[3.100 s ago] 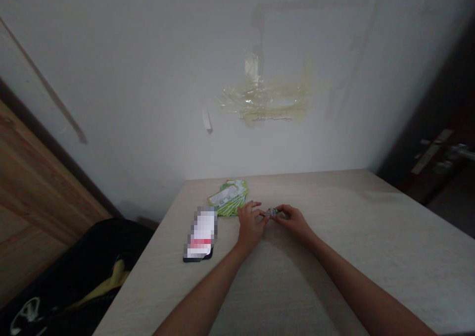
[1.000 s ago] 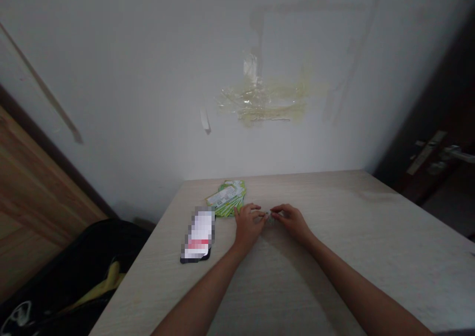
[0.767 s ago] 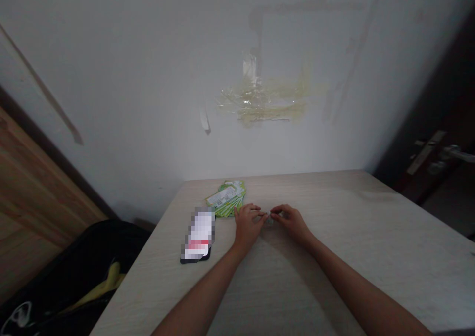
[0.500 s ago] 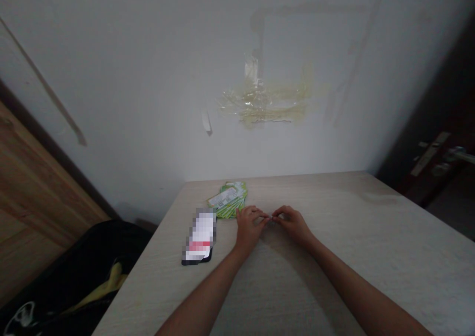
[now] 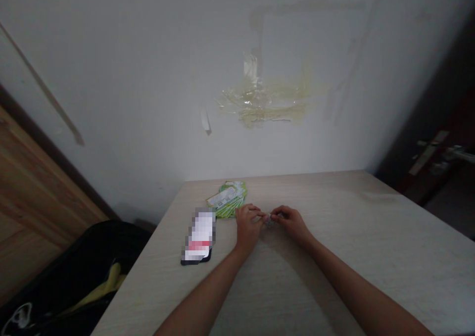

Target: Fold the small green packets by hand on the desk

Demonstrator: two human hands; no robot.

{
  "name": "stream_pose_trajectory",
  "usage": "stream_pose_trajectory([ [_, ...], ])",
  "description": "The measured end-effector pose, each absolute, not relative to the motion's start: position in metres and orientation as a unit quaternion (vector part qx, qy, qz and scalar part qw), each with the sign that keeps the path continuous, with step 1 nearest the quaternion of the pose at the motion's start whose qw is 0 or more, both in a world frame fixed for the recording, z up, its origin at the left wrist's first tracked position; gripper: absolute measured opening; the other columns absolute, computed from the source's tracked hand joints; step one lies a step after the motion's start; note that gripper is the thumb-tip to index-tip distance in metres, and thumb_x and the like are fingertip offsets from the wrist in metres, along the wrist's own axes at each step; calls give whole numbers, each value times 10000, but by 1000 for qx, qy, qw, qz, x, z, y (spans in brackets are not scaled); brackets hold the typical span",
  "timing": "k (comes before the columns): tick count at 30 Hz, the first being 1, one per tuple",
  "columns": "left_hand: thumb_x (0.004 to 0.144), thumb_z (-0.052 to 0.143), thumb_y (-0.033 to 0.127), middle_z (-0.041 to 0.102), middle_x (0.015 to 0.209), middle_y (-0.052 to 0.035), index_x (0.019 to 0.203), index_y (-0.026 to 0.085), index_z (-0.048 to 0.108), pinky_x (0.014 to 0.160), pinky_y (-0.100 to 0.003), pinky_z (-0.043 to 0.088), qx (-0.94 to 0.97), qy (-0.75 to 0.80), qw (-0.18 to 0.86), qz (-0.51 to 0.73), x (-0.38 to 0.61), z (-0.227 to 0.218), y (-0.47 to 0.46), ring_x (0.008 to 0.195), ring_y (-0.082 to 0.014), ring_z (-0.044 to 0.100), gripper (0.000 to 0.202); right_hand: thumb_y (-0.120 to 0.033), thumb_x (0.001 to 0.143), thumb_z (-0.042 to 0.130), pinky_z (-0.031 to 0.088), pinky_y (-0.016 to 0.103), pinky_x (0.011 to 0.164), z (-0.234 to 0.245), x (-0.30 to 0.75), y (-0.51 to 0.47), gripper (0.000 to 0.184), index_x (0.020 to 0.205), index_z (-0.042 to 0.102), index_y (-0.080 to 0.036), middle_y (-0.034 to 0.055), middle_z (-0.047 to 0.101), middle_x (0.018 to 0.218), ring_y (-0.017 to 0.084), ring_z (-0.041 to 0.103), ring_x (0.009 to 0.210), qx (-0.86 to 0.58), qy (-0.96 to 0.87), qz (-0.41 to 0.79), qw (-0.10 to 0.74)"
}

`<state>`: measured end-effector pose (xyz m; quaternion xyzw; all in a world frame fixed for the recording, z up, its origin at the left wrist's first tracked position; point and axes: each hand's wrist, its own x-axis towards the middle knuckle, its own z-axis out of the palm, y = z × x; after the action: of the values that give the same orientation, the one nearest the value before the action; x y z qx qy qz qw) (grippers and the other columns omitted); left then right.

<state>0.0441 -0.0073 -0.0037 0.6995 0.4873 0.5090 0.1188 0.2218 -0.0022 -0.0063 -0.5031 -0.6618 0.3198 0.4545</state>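
Note:
My left hand [image 5: 249, 224] rests low over the table, its thumb and fingers pinched together. My right hand [image 5: 291, 220] faces it from the right, also in a pinch. Between the two sets of fingertips is a tiny whitish, crinkled-looking bit [image 5: 269, 220], too small and dim to name. Both hands seem to hold it. Just beyond the left hand lies a fanned pile of green and white printed packets [image 5: 228, 200], close to its fingers. To the left of that hand a phone [image 5: 200, 234] lies face up, its lit screen blurred out.
The pale wood-grain table [image 5: 352, 257] meets a grey wall [image 5: 148, 78] with clear tape [image 5: 256, 98] stuck on it. Down at the left is a black bag [image 5: 85, 262] with something yellow [image 5: 111, 281] in it. A dark door with a handle [image 5: 462, 153] stands at the right.
More of the small whitish bit now shows between my fingertips. The hands have barely shifted; the packets and phone lie as before.

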Motion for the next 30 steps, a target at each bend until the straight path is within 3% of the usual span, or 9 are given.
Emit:
stream_pose_trajectory([
  [6, 720, 758, 244, 649, 900, -34, 722, 253, 739, 971, -459, 377, 682, 502, 131, 516, 44, -1, -9, 995, -227, 549, 21, -437, 735, 648, 432, 292, 674, -8, 221, -1, 264, 802, 707, -188, 38, 693, 780, 176, 581, 708, -503, -653, 330, 459],
  [21, 783, 669, 195, 647, 898, -15, 765, 205, 658, 944, -390, 379, 676, 524, 119, 503, 41, 6, -10, 964, -198, 551, 24, -450, 738, 643, 495, 335, 788, -7, 228, 2, 285, 817, 683, -179, 70, 720, 824, 215, 659, 806, -504, -603, 354, 508],
  [30, 831, 619, 221, 615, 1025, -30, 825, 215, 635, 1104, -578, 138, 690, 580, 51, 430, 44, 3, -12, 1077, -236, 505, 18, -440, 760, 609, 484, 350, 811, -3, 230, 1, 279, 811, 693, -179, 78, 726, 844, 230, 658, 829, -554, -605, 285, 495],
])
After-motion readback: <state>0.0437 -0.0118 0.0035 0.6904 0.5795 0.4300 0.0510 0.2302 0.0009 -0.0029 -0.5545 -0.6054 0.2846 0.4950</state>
